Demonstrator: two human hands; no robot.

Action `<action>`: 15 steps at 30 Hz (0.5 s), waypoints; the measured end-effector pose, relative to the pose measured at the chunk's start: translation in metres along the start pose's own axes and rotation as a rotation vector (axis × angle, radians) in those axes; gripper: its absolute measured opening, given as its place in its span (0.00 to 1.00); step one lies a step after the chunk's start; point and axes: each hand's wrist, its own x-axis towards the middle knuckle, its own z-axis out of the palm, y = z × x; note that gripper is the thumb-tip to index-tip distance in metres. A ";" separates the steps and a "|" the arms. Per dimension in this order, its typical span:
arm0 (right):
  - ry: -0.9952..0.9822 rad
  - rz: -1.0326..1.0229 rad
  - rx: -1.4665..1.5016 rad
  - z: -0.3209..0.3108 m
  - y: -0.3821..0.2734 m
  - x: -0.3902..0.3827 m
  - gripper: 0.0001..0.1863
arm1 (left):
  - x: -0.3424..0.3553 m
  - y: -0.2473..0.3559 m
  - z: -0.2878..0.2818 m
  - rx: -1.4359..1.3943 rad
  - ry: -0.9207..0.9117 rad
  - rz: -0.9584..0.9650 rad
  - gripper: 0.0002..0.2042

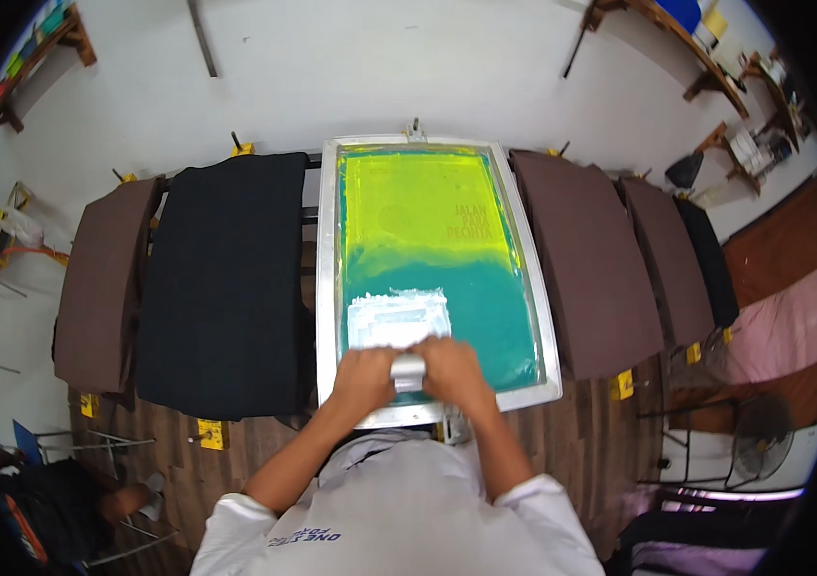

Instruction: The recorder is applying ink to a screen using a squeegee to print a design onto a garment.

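Observation:
A screen-printing frame [328,230] with a pale metal rim lies in front of me. Its mesh is yellow-green [408,192] on the far half and teal [490,317] on the near half, with faint lettering at the far right. Near the frame's close end, my left hand [366,376] and my right hand [451,371] are closed side by side on a squeegee [408,369]. Only its pale grip shows between them; the blade is hidden. White ink [397,312] is spread on the mesh just beyond my hands, left of centre.
Left of the frame, a black cloth [224,278] and a brown cloth [109,288] cover printing boards. Brown cloths [586,269] cover boards on the right. Yellow brackets [213,434] stick out at board ends. A fan [762,437] stands lower right; a person's leg [130,499] shows lower left.

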 end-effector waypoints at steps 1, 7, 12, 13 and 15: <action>0.068 -0.004 -0.084 -0.002 0.002 0.014 0.18 | 0.014 -0.002 -0.005 -0.013 0.045 -0.018 0.22; 0.126 -0.002 -0.028 0.024 0.009 0.017 0.21 | 0.010 -0.026 0.026 -0.053 0.153 0.128 0.27; 0.104 0.007 0.044 0.049 -0.012 -0.058 0.28 | -0.061 0.008 0.027 -0.021 -0.033 0.111 0.35; 0.089 0.006 0.042 0.045 -0.016 -0.063 0.25 | -0.063 0.014 0.019 -0.047 -0.058 0.096 0.32; 0.024 0.011 0.050 0.026 -0.021 -0.057 0.24 | -0.055 0.013 0.005 -0.089 -0.126 0.063 0.30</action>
